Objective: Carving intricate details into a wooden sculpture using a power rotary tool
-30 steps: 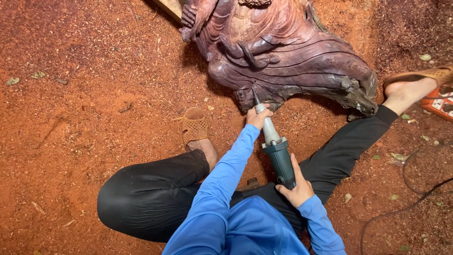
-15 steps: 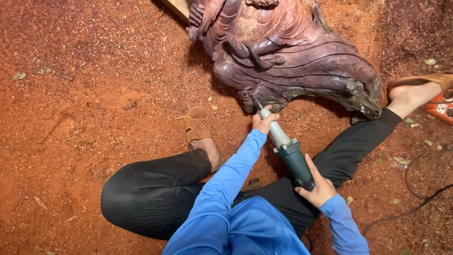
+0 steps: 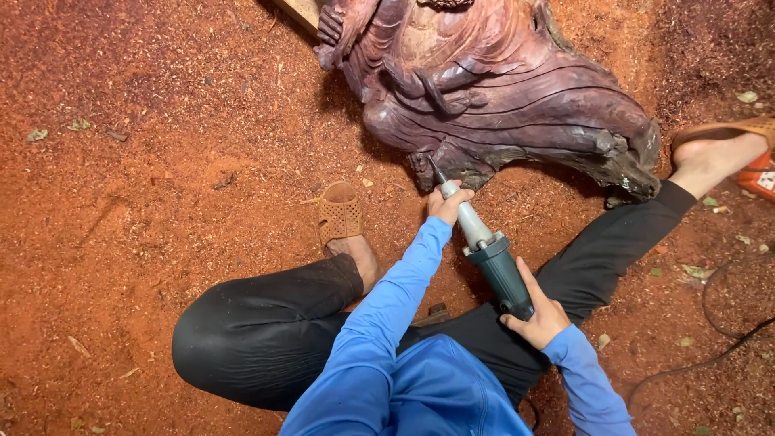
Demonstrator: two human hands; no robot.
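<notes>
The left hand (image 3: 449,203) is stretched forward with the arm almost straight, fingers closed in a grip; the right hand (image 3: 539,313) stays near the body, elbow bent, fingers wrapped closed

Even soft daylight, faint shadows, sharp focus, mild wide-angle edge distortion.

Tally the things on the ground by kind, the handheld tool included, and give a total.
Carved wooden sculpture: 1
Die grinder, left hand at its nose, right hand on the rear grip: 1
Tan sandals: 2
Black cable: 1
Orange object, cut off at the frame edge: 1
Total: 6
</notes>
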